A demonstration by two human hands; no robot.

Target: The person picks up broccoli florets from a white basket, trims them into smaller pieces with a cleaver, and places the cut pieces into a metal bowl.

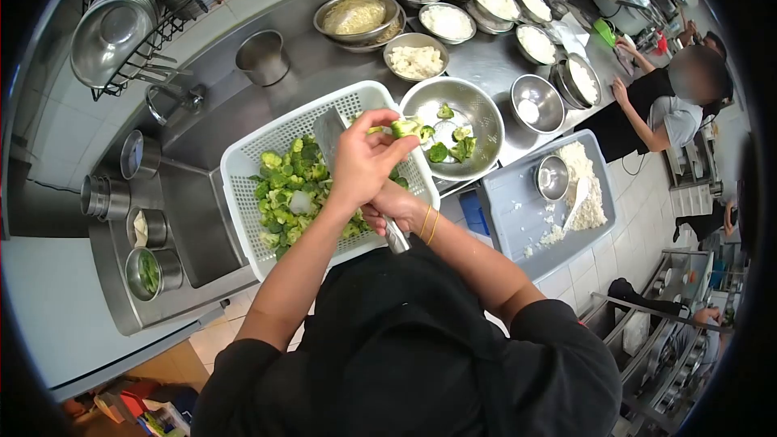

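Note:
My left hand (368,158) pinches a pale green broccoli piece (406,128) near the right rim of a white perforated basket (243,146). Crossed beneath it, my right hand (392,209) is wrapped round the handle of a broad metal knife (329,136), whose blade points up and to the left over the basket. Many cut broccoli florets (283,186) fill the basket. Beside it, a steel bowl (491,125) holds a few green florets (463,146). A yellow band circles my right wrist.
Steel bowls of white food (447,23) line the back counter. A grey tub (502,194) at right holds white crumbs and a small bowl. The sink (194,235) lies left, with a pot (262,58) behind. A co-worker (647,105) stands at the right.

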